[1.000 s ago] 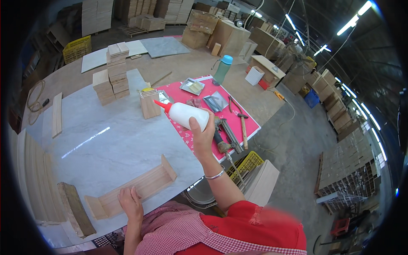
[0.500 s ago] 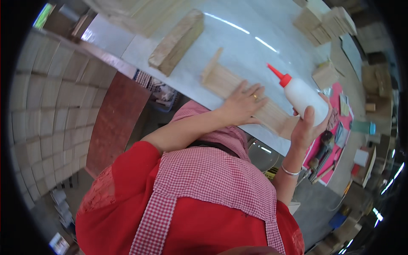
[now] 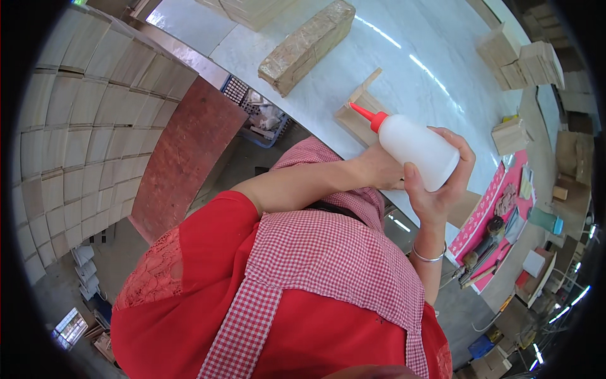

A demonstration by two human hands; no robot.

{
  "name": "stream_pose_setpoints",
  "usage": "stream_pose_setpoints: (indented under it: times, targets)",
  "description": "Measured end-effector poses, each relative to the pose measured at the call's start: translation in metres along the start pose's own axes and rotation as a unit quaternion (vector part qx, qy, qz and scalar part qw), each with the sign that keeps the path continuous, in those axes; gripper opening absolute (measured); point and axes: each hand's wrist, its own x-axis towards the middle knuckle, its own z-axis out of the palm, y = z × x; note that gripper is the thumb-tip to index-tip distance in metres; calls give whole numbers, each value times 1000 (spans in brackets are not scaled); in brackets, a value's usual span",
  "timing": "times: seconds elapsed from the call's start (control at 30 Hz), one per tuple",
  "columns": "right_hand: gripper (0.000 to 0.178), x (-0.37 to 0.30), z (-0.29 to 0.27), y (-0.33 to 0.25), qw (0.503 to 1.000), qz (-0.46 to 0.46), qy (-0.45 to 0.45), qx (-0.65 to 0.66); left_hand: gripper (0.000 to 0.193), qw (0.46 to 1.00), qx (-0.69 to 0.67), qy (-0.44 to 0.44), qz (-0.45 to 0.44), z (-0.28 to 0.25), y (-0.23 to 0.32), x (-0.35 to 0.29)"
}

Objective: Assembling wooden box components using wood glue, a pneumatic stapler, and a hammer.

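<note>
My right hand [image 3: 442,186] is wrapped round a white squeeze glue bottle [image 3: 420,150] with a red cap and a pointed red nozzle. The bottle lies tilted in the air, its tip over the left end of a pale wooden piece [image 3: 361,129]. At that end a thin wooden strip [image 3: 367,83] sticks out from the piece. My left hand [image 3: 380,165] is at the middle of the wood, behind the bottle; its fingers are mostly hidden. Part of the wood shows again to the right of my right wrist.
A long brown block wrapped in film [image 3: 307,47] lies on the pale tabletop [image 3: 416,79]. Wooden blocks [image 3: 527,63] stand at the far right. Tools [image 3: 486,246] lie on a pink sheet [image 3: 464,234]. Stacked boards [image 3: 82,139] rise at the left, beside a reddish panel [image 3: 189,151].
The bottle has come left and lower over the wood, its nozzle now across the left end. The whole view has shifted, and the left hand's fingers have gone behind the bottle.
</note>
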Motion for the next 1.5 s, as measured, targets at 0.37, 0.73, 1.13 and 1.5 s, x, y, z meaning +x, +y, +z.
stream_pose_setpoints:
  times: [0.37, 0.73, 1.13, 1.5]
  targets:
    - [64, 13, -4, -9, 988, -104, -79, -81, 31, 965, -253, 59, -33, 5, 0, 0]
    - [63, 31, -4, 8, 986, -120, -12, -114, 65, 999, 7, -34, -31, 17, -15, -7]
    - [59, 32, -7, 19, 994, -48, 25, -97, 72, 994, 37, -71, -79, 29, -22, -22]
    - [59, -10, -101, -14, 960, 80, 268, 14, 77, 941, 294, -166, 29, 7, 15, 7]
